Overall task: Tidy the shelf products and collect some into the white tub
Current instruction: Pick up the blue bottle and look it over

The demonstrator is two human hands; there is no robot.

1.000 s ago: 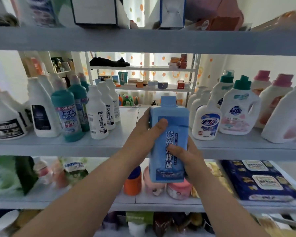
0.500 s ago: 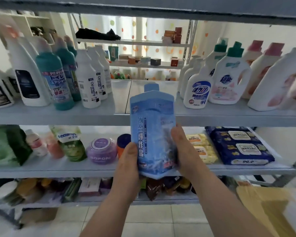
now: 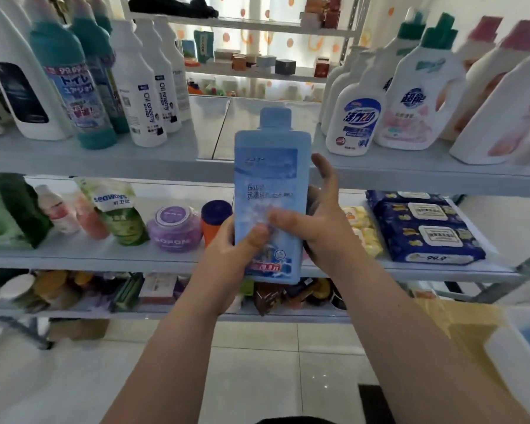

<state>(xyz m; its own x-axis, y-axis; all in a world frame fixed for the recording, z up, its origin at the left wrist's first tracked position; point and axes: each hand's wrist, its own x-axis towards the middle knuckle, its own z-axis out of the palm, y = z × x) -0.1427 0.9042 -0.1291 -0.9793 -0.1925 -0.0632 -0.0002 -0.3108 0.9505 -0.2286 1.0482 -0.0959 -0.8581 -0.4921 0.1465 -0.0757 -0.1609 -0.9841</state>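
Note:
A tall light-blue bottle (image 3: pixel 271 166) with a blue cap stands upright in the air in front of the shelf unit, clear of the shelves. My left hand (image 3: pixel 230 255) grips its lower left side, thumb across the label. My right hand (image 3: pixel 322 228) holds its right side, thumb on the front and fingers spread behind it. The white tub (image 3: pixel 514 353) sits low at the far right edge of view, with something blue inside it.
The grey shelf (image 3: pixel 104 157) carries white and teal cleaner bottles at left and detergent jugs (image 3: pixel 416 96) at right. The shelf below holds a purple jar (image 3: pixel 175 228), an orange bottle, pouches and dark blue wipe packs (image 3: pixel 426 228). Tiled floor lies below.
Both hands have drawn the blue bottle away from the shelf and turned it, so another label face shows. The view has dropped, bringing the floor and white tub into sight.

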